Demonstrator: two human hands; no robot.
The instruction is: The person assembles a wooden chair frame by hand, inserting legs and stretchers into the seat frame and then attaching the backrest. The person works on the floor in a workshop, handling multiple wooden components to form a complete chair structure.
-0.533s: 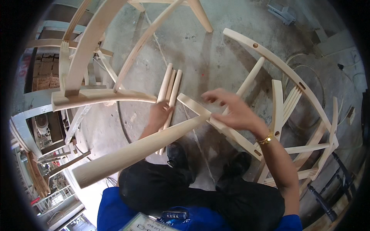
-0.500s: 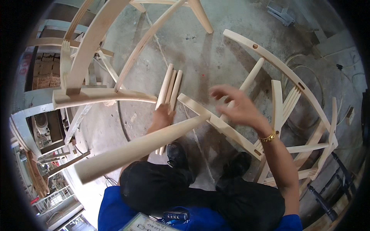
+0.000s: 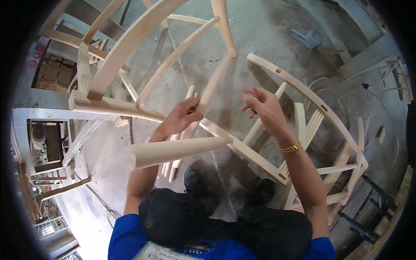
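Left hand [image 3: 181, 118] clamped on a blurred wooden dowel [image 3: 215, 82], its long axis slanting forward and rightward above the floor [image 3: 271, 30]; right hand [image 3: 265, 107] apart, loosely curled.

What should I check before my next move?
1. Left hand holding the long rod: ok.
2. Right hand free: ok, it looks empty.
3. Far end of that rod clear of the upright leg behind it: cannot tell, they overlap and the rod is blurred.
4. Tapered post fully seated in the bar: cannot tell from this view.
5. No loose rods near the left shoe: not ok, some lie beside it.
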